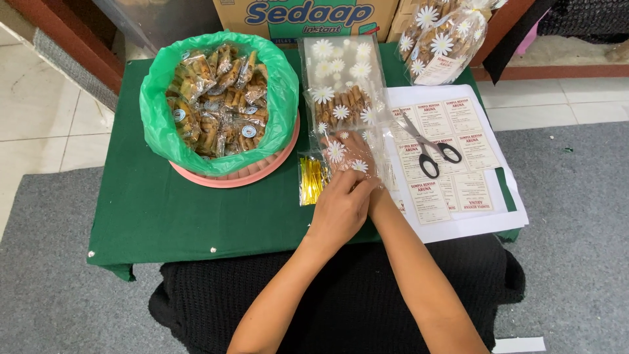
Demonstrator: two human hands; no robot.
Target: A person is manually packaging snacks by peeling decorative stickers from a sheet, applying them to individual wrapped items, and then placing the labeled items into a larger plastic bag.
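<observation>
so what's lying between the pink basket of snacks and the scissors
In the head view, the clear daisy-print bag with some snacks inside lies between the pink basket and the scissors, with a packet of gold twist ties lower down, beside the basket.

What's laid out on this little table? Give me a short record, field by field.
Surface: low table under a green cloth
Left hand: rests on the mouth of a clear daisy-print bag, over the right wrist
Right hand: reaches inside that bag
Bag contents: brown snack sticks
Left of the hands: pink basin lined with green plastic, heaped with small wrapped snacks
Beside the left hand: pack of gold twist ties
Right side: black-handled scissors on a sheet of labels
Far edge: filled daisy bags, cardboard box
</observation>
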